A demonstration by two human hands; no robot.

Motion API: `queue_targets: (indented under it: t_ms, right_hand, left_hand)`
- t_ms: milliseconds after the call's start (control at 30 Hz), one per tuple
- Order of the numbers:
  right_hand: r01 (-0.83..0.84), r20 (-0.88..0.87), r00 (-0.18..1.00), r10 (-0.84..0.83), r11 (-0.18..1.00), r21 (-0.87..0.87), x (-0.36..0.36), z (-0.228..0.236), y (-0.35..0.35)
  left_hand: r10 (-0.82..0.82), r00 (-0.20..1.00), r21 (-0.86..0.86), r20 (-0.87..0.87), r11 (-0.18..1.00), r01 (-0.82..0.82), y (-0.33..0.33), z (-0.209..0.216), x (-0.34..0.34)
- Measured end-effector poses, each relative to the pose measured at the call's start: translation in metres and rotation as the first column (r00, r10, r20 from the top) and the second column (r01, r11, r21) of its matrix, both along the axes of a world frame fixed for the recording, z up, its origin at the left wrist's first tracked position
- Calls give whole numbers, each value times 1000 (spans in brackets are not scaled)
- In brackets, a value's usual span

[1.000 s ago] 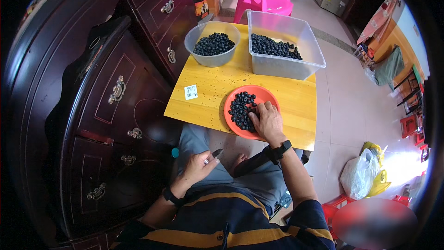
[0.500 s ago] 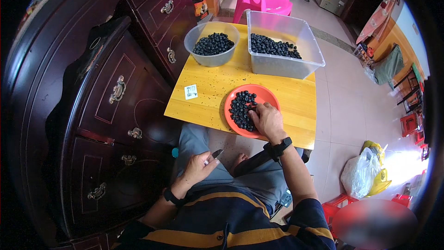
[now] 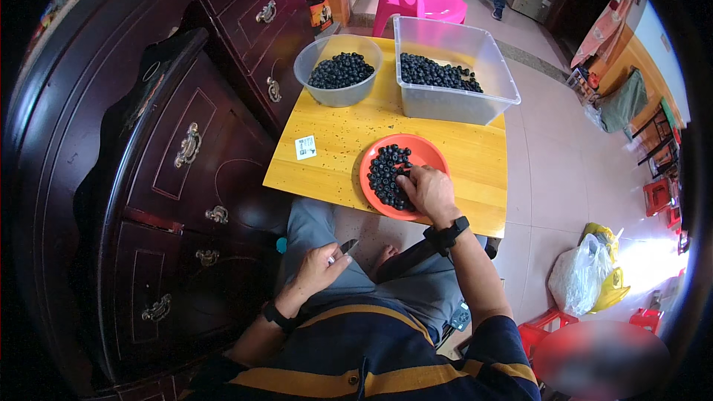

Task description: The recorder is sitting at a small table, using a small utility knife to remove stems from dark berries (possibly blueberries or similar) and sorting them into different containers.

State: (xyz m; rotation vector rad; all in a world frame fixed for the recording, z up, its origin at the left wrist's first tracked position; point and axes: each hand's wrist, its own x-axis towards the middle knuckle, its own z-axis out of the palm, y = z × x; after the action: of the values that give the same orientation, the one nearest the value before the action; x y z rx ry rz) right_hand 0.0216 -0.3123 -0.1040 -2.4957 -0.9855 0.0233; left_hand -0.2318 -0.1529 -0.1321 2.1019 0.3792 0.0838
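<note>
Blueberries (image 3: 388, 177) (well, dark round berries that look just like them) are bunched on the left side of a round orange plate (image 3: 425, 151), close to the near edge of a yellow wooden surface (image 3: 475, 197). Right hand (image 3: 429, 189) is on the right side of that plate, palm down, fingers curled with the tips down at the edge of the pile. Can't tell from where I'm standing whether it's pinching a berry or just touching, since the knuckles hide the fingertips. Left hand (image 3: 318, 271) hangs low over the person's grey trousers (image 3: 308, 229), wrapped round the handle of a small knife (image 3: 349, 246), with the short dark blade poking out past the thumb side, well apart from the plate. Both wrists have black bands on, btw.

Farther back on the surface there's more fruit: a round clear tub (image 3: 338, 95) at the left with a heap of berries inside, and just beside it a bigger rectangular clear bin (image 3: 453, 110), its berries spread over the bottom. A little white printed square (image 3: 305, 148) sits near the left edge, and dark specks (image 3: 349, 131) are scattered around there too. Beyond the surface stands a pink plastic chair (image 3: 422, 0), and a big dark wood cabinet (image 3: 204, 137) fills the left side.
</note>
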Motion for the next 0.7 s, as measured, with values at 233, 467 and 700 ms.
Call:
queue_targets:
  t_ms: [233,467,700]
  right_hand:
    - [30,-46,999,-29,999,19,2,3,4]
    - [175,-257,964,-73,898,404,20,-3,0]
    - [848,-462,-65,884,294,442,18,6,-30]
  left_hand:
    - [-11,999,33,38,999,10,1,1,2]
    - [-12,1000,10,17,1000,12,1,0,3]
    - [-1,999,2,36,1000,1,-1,-5,0]
